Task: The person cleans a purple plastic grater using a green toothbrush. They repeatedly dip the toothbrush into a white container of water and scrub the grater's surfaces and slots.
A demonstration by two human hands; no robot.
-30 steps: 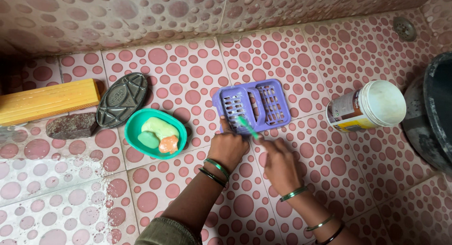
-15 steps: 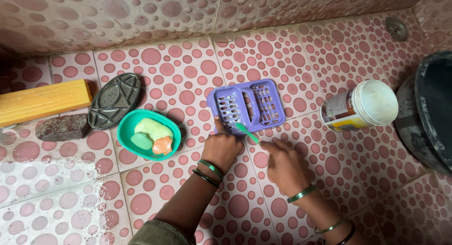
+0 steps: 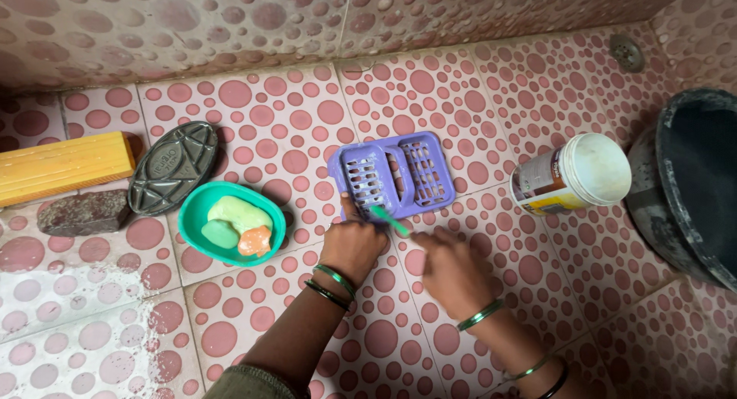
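My left hand (image 3: 353, 248) pins the near edge of the purple soap tray (image 3: 393, 175), thumb pressed on its lower left corner, fingers curled under; grip is closed on the tray rim. My right hand (image 3: 453, 270) grasps a green toothbrush (image 3: 390, 219), handle tucked into the fist, bristle end aimed up-left onto the tray's near edge, just beside my left thumb.

The tray sits centre frame on the floor (image 3: 292, 123), straight ahead of both hands. Its long axis runs left-right with a slight upward tilt to the right. The left hand touches it; the right reaches it only through the brush. The brush's long axis runs diagonally, lower right to upper left, crossing the tray's front rim.

Left of the tray, close by: a teal soap dish (image 3: 192, 215) with green and orange soap pieces. Beyond it lie a dark oval lid (image 3: 172, 167), a brown stone block (image 3: 83, 212) and a yellow bar (image 3: 57, 167) at the left edge. Right of the tray, well apart: a white plastic jar (image 3: 576, 173) on its side, then a dark bucket (image 3: 691, 184) at the right edge. Floor drain (image 3: 626, 52) upper right.
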